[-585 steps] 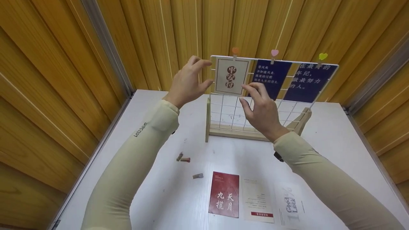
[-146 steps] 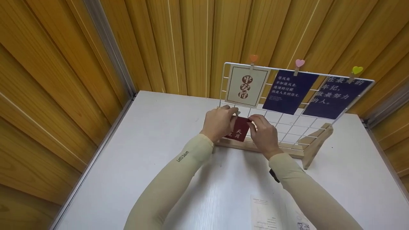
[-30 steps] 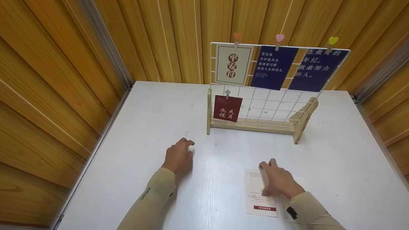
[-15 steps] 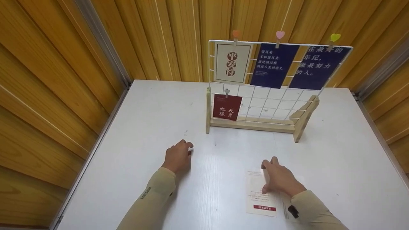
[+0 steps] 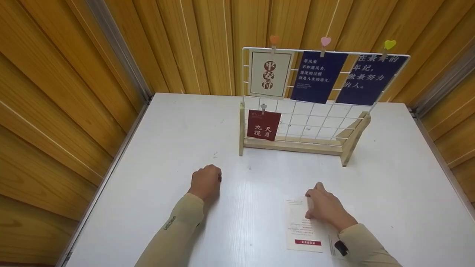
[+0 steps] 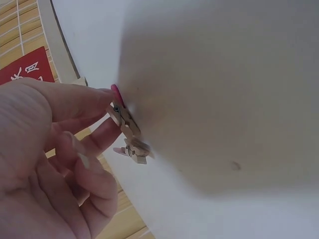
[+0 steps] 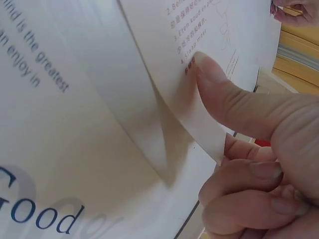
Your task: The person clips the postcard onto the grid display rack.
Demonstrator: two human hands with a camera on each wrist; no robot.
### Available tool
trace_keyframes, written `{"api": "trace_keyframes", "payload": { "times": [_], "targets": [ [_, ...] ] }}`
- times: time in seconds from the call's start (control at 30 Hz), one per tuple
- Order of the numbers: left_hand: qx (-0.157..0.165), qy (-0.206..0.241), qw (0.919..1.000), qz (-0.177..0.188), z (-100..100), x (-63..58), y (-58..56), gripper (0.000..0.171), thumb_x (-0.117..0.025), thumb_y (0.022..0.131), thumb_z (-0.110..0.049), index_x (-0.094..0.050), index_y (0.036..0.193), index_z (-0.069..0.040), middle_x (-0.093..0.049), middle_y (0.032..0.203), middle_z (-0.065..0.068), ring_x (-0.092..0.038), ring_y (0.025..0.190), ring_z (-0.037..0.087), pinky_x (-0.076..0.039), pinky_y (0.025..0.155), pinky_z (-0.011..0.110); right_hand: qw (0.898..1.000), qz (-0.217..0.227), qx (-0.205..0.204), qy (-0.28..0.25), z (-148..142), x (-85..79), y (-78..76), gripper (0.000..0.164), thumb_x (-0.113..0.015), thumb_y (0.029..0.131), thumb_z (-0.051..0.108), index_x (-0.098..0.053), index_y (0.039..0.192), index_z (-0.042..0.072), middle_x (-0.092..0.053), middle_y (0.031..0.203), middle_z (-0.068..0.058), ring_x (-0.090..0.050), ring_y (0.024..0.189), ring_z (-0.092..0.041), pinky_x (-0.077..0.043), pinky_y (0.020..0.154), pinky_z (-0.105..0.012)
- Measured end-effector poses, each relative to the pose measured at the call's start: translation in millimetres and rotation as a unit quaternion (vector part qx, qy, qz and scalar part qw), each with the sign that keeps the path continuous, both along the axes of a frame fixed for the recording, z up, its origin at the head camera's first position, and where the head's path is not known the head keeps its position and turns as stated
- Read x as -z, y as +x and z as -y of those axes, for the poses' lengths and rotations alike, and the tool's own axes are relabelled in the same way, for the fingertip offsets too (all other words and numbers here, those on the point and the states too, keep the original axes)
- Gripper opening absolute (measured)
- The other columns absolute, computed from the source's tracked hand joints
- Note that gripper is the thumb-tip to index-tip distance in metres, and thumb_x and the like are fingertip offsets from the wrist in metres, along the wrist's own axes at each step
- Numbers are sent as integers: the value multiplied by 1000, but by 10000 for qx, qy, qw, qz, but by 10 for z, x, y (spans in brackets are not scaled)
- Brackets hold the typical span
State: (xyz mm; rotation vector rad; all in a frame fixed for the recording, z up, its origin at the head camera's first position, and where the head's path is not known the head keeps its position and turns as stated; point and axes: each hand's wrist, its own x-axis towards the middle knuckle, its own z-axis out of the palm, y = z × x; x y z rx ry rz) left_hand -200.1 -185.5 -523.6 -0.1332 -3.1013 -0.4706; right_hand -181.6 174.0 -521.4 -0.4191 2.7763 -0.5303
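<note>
In the head view my left hand (image 5: 206, 181) is low over the table, left of centre. Its thumb and index finger pinch a small wooden clothespin (image 6: 119, 113) with a pinkish-red top, as the left wrist view shows. Another small clothespin (image 6: 134, 151) lies right beside that one. My right hand (image 5: 328, 207) holds a cream printed card (image 5: 298, 226) by its right edge, thumb on top and a finger underneath at the corner. That edge is bent up from the table. Next to it lies a white "Good Luck" card (image 7: 75, 164), mostly covered by my right arm in the head view.
A white wire grid (image 5: 308, 116) on a wooden stand (image 5: 293, 146) stands at the back. Heart-topped clips hold a cream card (image 5: 254, 74) and two navy cards (image 5: 315, 89) along its top. Below hangs a red card (image 5: 263, 129) under a grey clip (image 5: 264, 107). Wooden walls surround the table.
Since the oldest frame, the red card and grey clip have gone from the table onto the grid's lower left. In the last second, my left fingers curled in and my right fingers closed on the cream card.
</note>
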Motion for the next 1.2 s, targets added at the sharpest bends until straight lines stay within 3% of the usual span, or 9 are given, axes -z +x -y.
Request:
{"api": "trace_keyframes", "payload": {
  "times": [0.13, 0.47, 0.67, 0.83, 0.97, 1.2],
  "targets": [
    [45, 93, 9999, 15, 10, 15, -20, 10, -73, 89, -7, -73, 79, -9, -68, 79, 3, -68, 76, 20, -56, 67, 38, 9999, 64, 124, -37, -10, 1, 14, 50, -88, 69, 7, -65, 112, -3, -47, 104, -11, -53, 79, -26, -49, 72, -43],
    [21, 157, 9997, 169, 19, -11, 0, 9, -73, 87, -5, -72, 80, -10, -68, 76, 2, -65, 68, 18, -54, 65, 37, 9997, 116, 209, -81, 3, 20, 41, 48, -85, 72, 6, -64, 115, 2, -48, 105, -9, -54, 78, -24, -48, 69, -38],
    [40, 236, 9995, 223, 23, 33, 34, 12, -71, 88, -3, -70, 78, -10, -66, 71, 0, -60, 62, 16, -53, 61, 36, 9987, 439, 239, -122, -22, 16, 58, 48, -84, 75, 8, -64, 118, 3, -60, 103, -6, -57, 85, -22, -50, 80, -47],
    [39, 234, 9995, 202, 6, 43, -6, 2, -70, 91, -7, -70, 92, -9, -69, 82, 3, -63, 69, 18, -54, 64, 37, 9978, 465, 285, -370, -75, -25, 39, 37, -79, 80, 8, -66, 114, 7, -65, 103, -4, -59, 87, -21, -50, 80, -49],
    [-17, 352, 9991, 221, -4, 21, -22, 13, -68, 92, -8, -73, 104, -7, -72, 98, 8, -68, 83, 22, -56, 73, 41, 9961, 557, 300, -621, -118, -64, -6, 27, -74, 84, 8, -68, 110, 8, -64, 95, -1, -56, 81, -18, -49, 74, -44],
    [39, 552, 9980, 302, -23, -39, -32, 6, -69, 90, -8, -74, 89, -8, -67, 83, 1, -59, 70, 16, -53, 68, 39, 9936, 557, 190, -962, -189, -177, -59, 16, -70, 86, 9, -69, 101, 13, -61, 95, 0, -55, 90, -20, -47, 85, -48]
  ]
}}
